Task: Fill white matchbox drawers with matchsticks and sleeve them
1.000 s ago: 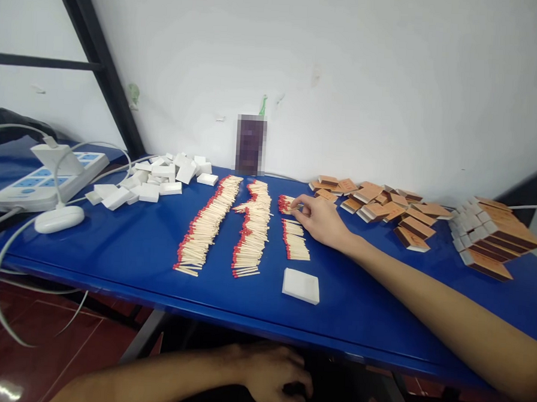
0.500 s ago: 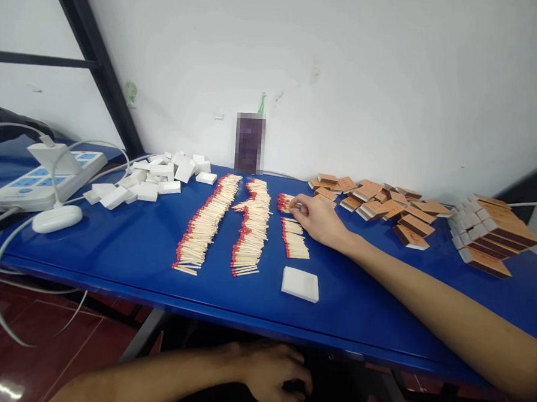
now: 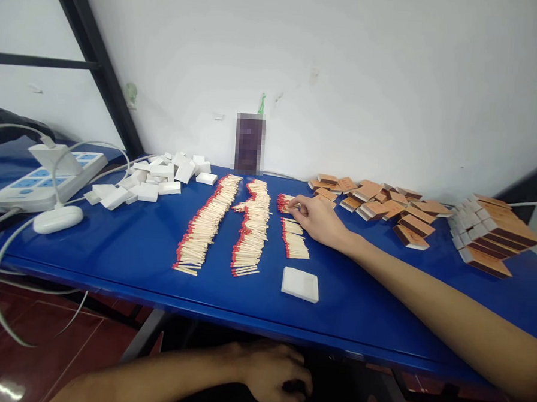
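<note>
My right hand (image 3: 319, 220) rests at the upper part of the short right-hand row of matches (image 3: 297, 245), its thumb and fingertips brought together on the red-headed matches there. Two longer rows, a left one (image 3: 206, 225) and a middle one (image 3: 252, 230), lie to its left with their red heads facing left. Just below the short row sits one white tray (image 3: 300, 284), open side up. Below the table edge, my left hand (image 3: 280, 375) lies near my lap with its fingers loosely curled; what is under the fingers is hidden.
White trays (image 3: 148, 191) are heaped at the back left, beside a power strip (image 3: 49, 180) with cables. Brown matchbox sleeves (image 3: 379, 201) lie scattered at the back right, and a stack of matchboxes (image 3: 492, 234) stands farther right. A blurred dark object (image 3: 250, 143) leans on the wall.
</note>
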A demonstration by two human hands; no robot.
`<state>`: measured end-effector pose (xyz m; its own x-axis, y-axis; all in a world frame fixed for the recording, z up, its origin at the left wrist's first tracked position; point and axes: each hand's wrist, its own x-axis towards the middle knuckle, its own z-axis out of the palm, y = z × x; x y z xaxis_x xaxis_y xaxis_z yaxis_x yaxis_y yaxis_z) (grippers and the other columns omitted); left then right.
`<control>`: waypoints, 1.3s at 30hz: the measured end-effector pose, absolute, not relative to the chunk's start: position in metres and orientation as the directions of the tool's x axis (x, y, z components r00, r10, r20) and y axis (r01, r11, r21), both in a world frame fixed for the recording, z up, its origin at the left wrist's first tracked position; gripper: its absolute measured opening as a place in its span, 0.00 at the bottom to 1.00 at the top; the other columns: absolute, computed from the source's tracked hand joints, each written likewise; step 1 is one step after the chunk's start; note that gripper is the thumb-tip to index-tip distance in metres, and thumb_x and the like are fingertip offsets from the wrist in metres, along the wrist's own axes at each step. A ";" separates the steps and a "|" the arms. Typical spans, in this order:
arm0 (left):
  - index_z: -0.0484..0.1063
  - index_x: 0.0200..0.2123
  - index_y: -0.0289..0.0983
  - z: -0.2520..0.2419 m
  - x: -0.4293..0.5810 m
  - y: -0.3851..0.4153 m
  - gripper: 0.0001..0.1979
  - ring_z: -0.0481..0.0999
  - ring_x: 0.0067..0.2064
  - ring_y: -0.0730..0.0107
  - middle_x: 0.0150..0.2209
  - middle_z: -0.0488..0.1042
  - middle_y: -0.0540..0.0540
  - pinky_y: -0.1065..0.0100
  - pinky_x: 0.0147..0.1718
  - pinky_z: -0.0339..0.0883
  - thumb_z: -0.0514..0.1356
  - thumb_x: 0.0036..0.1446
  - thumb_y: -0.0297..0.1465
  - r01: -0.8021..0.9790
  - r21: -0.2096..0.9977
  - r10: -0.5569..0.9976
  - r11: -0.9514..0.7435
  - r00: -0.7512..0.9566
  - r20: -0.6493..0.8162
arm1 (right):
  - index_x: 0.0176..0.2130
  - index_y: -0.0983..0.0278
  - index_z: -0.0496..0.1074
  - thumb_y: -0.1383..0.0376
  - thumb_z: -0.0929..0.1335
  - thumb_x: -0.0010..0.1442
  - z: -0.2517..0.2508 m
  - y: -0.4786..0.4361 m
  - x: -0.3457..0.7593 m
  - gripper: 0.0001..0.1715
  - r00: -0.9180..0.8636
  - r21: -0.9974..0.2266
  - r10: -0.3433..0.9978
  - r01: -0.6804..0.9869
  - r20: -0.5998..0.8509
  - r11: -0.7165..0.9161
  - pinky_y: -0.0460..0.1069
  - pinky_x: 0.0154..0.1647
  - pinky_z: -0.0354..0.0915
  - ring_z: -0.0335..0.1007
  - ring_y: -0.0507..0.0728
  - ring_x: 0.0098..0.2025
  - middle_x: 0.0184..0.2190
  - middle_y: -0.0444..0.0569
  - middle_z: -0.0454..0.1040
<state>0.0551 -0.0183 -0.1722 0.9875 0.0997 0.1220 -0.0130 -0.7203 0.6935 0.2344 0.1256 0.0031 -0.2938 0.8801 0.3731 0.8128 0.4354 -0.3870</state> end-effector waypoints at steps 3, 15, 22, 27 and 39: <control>0.76 0.42 0.36 -0.173 0.055 -0.019 0.10 0.72 0.30 0.71 0.30 0.71 0.50 0.74 0.29 0.65 0.64 0.55 0.30 -0.008 0.696 0.105 -0.718 0.987 0.119 | 0.37 0.63 0.70 0.66 0.63 0.62 0.003 0.126 0.234 0.07 -0.302 -0.370 0.882 0.822 0.362 0.433 0.47 0.25 0.51 0.56 0.51 0.20 0.16 0.39 0.63; 0.75 0.41 0.37 -0.172 0.056 -0.018 0.09 0.71 0.30 0.71 0.29 0.70 0.50 0.74 0.29 0.65 0.64 0.55 0.30 0.000 0.697 0.100 -0.717 0.990 0.103 | 0.39 0.62 0.64 0.66 0.61 0.64 0.009 0.131 0.236 0.04 -0.417 -0.321 0.863 0.807 0.287 0.496 0.48 0.28 0.51 0.57 0.52 0.22 0.20 0.40 0.65; 0.75 0.41 0.37 -0.175 0.056 -0.019 0.09 0.72 0.31 0.70 0.29 0.70 0.50 0.74 0.30 0.66 0.64 0.54 0.30 0.005 0.686 0.104 -0.728 0.989 0.103 | 0.39 0.64 0.65 0.65 0.60 0.64 0.012 0.132 0.236 0.06 -0.422 -0.290 0.874 0.828 0.239 0.479 0.47 0.28 0.52 0.60 0.53 0.23 0.22 0.44 0.68; 0.75 0.41 0.37 -0.175 0.056 -0.018 0.10 0.72 0.31 0.70 0.30 0.71 0.50 0.74 0.30 0.66 0.64 0.54 0.31 -0.001 0.681 0.100 -0.733 0.989 0.109 | 0.39 0.64 0.65 0.66 0.60 0.65 0.012 0.134 0.236 0.06 -0.435 -0.253 0.876 0.841 0.208 0.478 0.47 0.28 0.53 0.60 0.53 0.24 0.24 0.45 0.70; 0.75 0.40 0.37 -0.179 0.058 -0.019 0.10 0.73 0.31 0.70 0.30 0.71 0.50 0.74 0.31 0.66 0.65 0.53 0.31 -0.012 0.689 0.093 -0.724 0.989 0.115 | 0.40 0.63 0.64 0.62 0.60 0.66 0.012 0.138 0.242 0.08 -0.467 -0.293 0.850 0.800 0.245 0.524 0.48 0.28 0.52 0.57 0.53 0.21 0.20 0.41 0.66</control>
